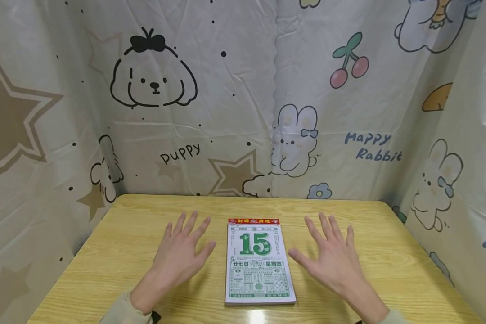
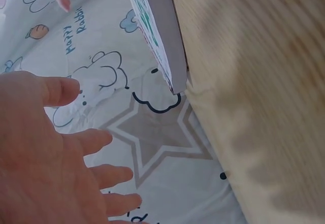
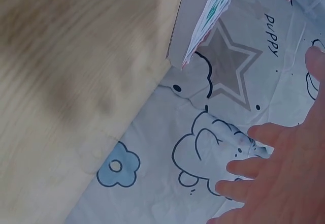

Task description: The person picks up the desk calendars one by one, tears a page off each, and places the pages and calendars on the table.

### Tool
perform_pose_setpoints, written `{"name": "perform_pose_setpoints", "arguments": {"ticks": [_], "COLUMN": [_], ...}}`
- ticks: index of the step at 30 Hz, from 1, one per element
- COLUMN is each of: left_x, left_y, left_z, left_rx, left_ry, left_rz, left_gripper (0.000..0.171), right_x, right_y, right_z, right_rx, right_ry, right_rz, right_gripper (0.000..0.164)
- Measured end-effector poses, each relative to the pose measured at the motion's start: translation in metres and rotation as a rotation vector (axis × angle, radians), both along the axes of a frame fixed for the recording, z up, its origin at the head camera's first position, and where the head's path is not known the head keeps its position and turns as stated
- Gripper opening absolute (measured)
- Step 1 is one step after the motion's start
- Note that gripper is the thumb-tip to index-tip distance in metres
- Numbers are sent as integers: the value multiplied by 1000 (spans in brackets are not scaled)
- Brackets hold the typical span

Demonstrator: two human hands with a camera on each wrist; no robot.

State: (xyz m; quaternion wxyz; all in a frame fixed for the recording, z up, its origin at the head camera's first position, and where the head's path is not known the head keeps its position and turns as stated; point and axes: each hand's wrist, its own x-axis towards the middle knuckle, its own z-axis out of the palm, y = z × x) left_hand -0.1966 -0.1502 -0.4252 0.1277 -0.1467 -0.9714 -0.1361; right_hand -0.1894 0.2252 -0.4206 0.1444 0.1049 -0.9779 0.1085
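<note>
In the head view, a thick rectangular paper calendar (image 1: 260, 265) (red-banded, green-printed) lies on the wood-grained table (image 1: 105, 256) between the left hand (image 1: 181, 252) and right hand (image 1: 333, 256), both spread wide, empty. The left wrist view shows the calendar's grey side (image 2: 171, 36); the right wrist view, creased printed cloth (image 3: 152, 183) behind parted fingers (image 3: 249, 168).
</note>
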Motion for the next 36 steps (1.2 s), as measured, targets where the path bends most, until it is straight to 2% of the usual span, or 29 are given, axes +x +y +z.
{"name": "perform_pose_setpoints", "arguments": {"ticks": [7, 17, 24, 29, 32, 36], "left_x": [4, 3, 0, -6, -10, -13], "left_y": [1, 6, 10, 13, 14, 16], "left_z": [0, -10, -19, -24, -27, -30], "left_rx": [63, 131, 252, 375, 440, 487], "left_ry": [-89, -147, -245, -360, -423, -456], "left_rz": [-42, -91, -149, -192, -205, -205], "left_gripper": [64, 70, 69, 71, 70, 66], "right_x": [7, 21, 29, 34, 35, 38], "right_y": [-8, -28, -53, -69, -76, -83], "right_z": [-7, -9, -15, -21, -26, -31], "right_rx": [-47, -228, -390, -514, -536, -517], "right_ry": [-9, -146, -274, -307, -306, -304], "right_rz": [23, 131, 146, 133, 147, 168], "right_gripper": [98, 90, 89, 71, 62, 66]}}
